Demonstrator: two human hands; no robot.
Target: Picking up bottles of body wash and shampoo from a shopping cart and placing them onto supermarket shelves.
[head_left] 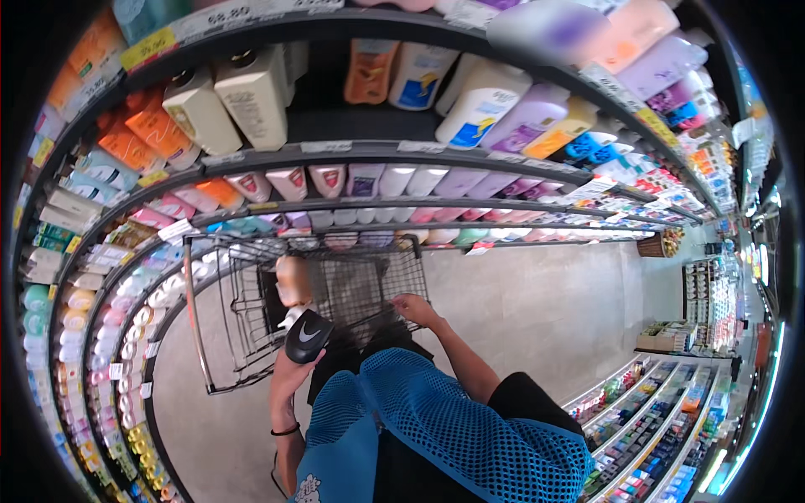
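Note:
My left hand [295, 371] is closed around a black handheld device [308, 336] with a light curved mark, possibly a barcode scanner. Just above the device, a pump bottle [293, 283] with a white pump and peach body appears over a wire shopping cart [402, 270]; what supports the bottle is unclear. My right hand [412, 310] is by the cart's right side, fingers curled; whether they touch the wire or hold anything is not clear. Below both hands is the blue mesh vest [427, 402] that I wear.
Curved-looking store shelves [377, 151] with lotion bottles [484, 104] and price tags run ahead and down the left. Another shelf unit [654, 421] with small packages stands at lower right. A wicker basket [651, 245] stands at the far end of the shelves, on grey floor [534, 302].

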